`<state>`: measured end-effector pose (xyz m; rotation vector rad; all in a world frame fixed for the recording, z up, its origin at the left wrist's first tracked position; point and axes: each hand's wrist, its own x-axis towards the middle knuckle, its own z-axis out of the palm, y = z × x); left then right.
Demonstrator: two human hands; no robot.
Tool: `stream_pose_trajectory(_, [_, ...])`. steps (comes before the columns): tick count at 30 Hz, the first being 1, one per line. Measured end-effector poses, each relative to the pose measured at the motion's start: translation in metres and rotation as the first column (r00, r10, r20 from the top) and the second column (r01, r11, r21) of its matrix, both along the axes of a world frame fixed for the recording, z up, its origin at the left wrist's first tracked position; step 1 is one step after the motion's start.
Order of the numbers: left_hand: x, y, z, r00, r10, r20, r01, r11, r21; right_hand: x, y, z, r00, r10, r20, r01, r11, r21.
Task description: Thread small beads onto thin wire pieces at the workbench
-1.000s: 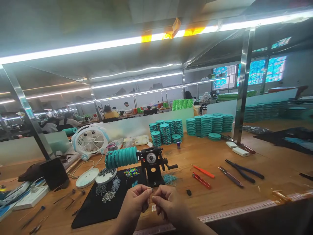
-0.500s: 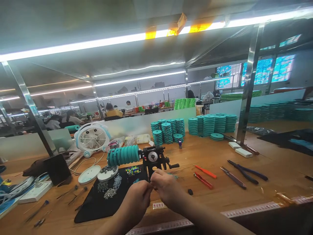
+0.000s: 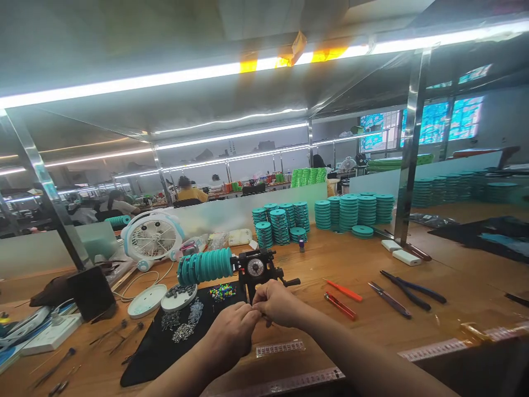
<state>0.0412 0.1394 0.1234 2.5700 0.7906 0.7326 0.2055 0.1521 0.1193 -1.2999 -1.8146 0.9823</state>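
Observation:
Both hands meet in front of a black winding device (image 3: 256, 268) with a round dial and a crank, which carries a row of teal spools (image 3: 205, 266). My left hand (image 3: 233, 331) has its fingers pinched together over the right edge of a black mat (image 3: 152, 353). Close against it, my right hand (image 3: 276, 303) is also pinched, its fingertips at the left fingertips. Whatever lies between them is too small to make out. Colourful beads (image 3: 223, 291), clear pieces and silvery pieces (image 3: 183, 332) lie on the mat, beside a white dish (image 3: 179, 299) of dark pieces.
Teal spool stacks (image 3: 349, 212) stand at the back. Right of my hands lie an orange tool (image 3: 344, 290), a red tool (image 3: 339, 306), tweezers (image 3: 389, 300) and pliers (image 3: 413, 289). A white fan (image 3: 152, 236) stands at the left. People sit at far benches.
The view has shifted slightly. My right hand has moved a little left, and both hands remain pinched together. More of the small printed strip below them now shows.

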Motion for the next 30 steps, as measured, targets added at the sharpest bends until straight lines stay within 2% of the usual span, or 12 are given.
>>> stream_pose_trajectory(3, [0.004, -0.005, -0.004, 0.982, 0.144, 0.125, -0.099, 0.946, -0.309, 0.006, -0.014, 0.009, 1.0, -0.009, 0.026, 0.006, 0.993, 0.122])
stream_pose_trajectory(5, [0.005, -0.01, -0.005, 0.963, 0.221, 0.156, -0.11, 0.848, -0.519, 0.012, -0.029, 0.016, 0.999, 0.0, 0.032, -0.008, 0.973, 0.232])
stream_pose_trajectory(7, [0.004, -0.015, -0.002, 0.946, 0.27, 0.182, -0.08, 0.736, -0.672, 0.018, -0.044, 0.018, 0.993, 0.067, 0.101, -0.098, 0.93, 0.355])
stream_pose_trajectory(10, [0.004, -0.019, 0.004, 0.923, 0.319, 0.215, -0.038, 0.631, -0.775, 0.02, -0.06, 0.01, 0.944, 0.076, 0.322, -0.24, 0.827, 0.509])
stream_pose_trajectory(13, [0.004, -0.02, 0.006, 0.923, 0.328, 0.202, -0.039, 0.602, -0.797, 0.016, -0.063, -0.001, 0.894, -0.006, 0.448, -0.286, 0.762, 0.581])
stream_pose_trajectory(14, [0.005, -0.019, 0.005, 0.928, 0.321, 0.188, -0.05, 0.61, -0.791, 0.014, -0.062, -0.004, 0.899, 0.007, 0.438, -0.288, 0.762, 0.58])
stream_pose_trajectory(16, [0.006, -0.018, 0.002, 0.944, 0.296, 0.148, -0.087, 0.654, -0.751, 0.011, -0.057, -0.006, 0.941, 0.053, 0.333, -0.236, 0.807, 0.541])
stream_pose_trajectory(18, [0.006, -0.018, -0.003, 0.959, 0.262, 0.104, -0.132, 0.743, -0.656, 0.008, -0.05, -0.006, 0.983, 0.038, 0.181, -0.119, 0.878, 0.464])
stream_pose_trajectory(21, [0.003, -0.018, -0.012, 0.978, 0.205, 0.049, -0.172, 0.909, -0.38, 0.004, -0.037, -0.006, 0.998, -0.037, 0.051, 0.017, 0.941, 0.339])
stream_pose_trajectory(23, [-0.002, -0.017, -0.019, 0.989, 0.151, -0.003, -0.149, 0.975, -0.164, 0.001, -0.028, -0.009, 0.999, -0.035, -0.006, 0.036, 0.975, 0.221])
stream_pose_trajectory(26, [-0.009, -0.012, -0.025, 0.992, 0.069, -0.106, -0.061, 0.996, 0.07, -0.002, -0.018, -0.014, 0.997, -0.003, -0.072, 0.008, 0.998, 0.061])
stream_pose_trajectory(30, [-0.014, -0.003, -0.022, 0.979, -0.009, -0.204, 0.053, 0.976, 0.213, -0.003, -0.011, -0.015, 0.995, 0.023, -0.099, -0.025, 0.999, -0.024])
